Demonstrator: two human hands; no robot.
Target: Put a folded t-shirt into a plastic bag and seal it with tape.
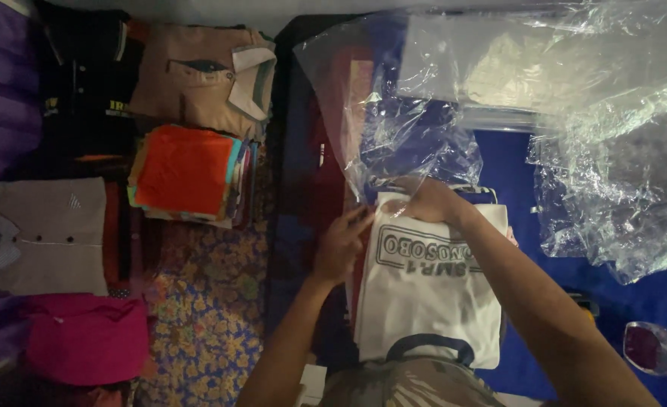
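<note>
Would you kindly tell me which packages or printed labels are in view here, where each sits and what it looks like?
Clear plastic bag: upper centre, crinkled, transparent, open above the folded shirt.
Loose plastic wrap: right, crumpled, clear, on the blue surface.
Printed panel: on the white folded shirt, dark rectangular outline, under both hands.

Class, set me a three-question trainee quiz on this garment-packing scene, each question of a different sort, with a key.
1. True or false: both hands rest on the folded white shirt.
2. What lies just above the right hand? A) clear plastic bag B) scissors C) iron
3. Fill in: the left hand touches the shirt's ___ edge.

Key: 1 true; 2 A, the clear plastic bag; 3 left.
</note>
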